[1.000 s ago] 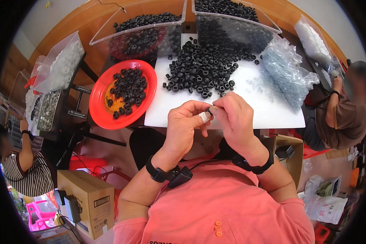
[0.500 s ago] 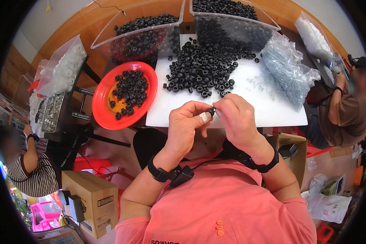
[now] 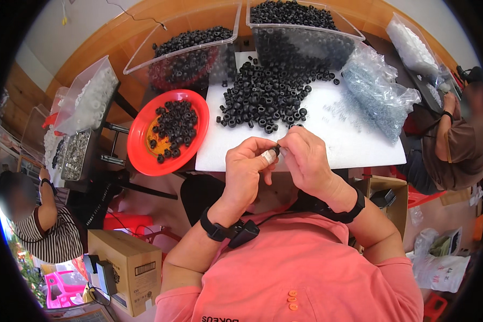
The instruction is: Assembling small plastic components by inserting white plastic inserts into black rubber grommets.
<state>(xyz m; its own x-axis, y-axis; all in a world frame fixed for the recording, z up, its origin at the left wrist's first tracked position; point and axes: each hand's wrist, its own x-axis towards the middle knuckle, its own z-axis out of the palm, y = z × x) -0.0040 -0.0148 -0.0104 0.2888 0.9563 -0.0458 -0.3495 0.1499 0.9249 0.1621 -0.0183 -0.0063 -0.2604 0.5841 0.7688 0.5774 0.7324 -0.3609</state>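
Note:
Over the near edge of the white foam sheet, my two hands meet. My left hand, with white tape on its thumb, pinches a small round black plastic part. The fingertips of my right hand are pinched together against that part; whatever they hold is too small to make out. Just beyond my hands lies a heap of similar black parts, some showing round holes. To the left, a red plastic plate carries more of them.
Clear bins of black parts stand at the back. A clear bag of small silvery pieces lies on the sheet's right, loose pieces beside it. Co-workers sit at left and right. A cardboard box stands lower left.
The view has shifted slightly. My hands stay together on the black part, and the shiny bit seen earlier at my right fingertips no longer shows clearly.

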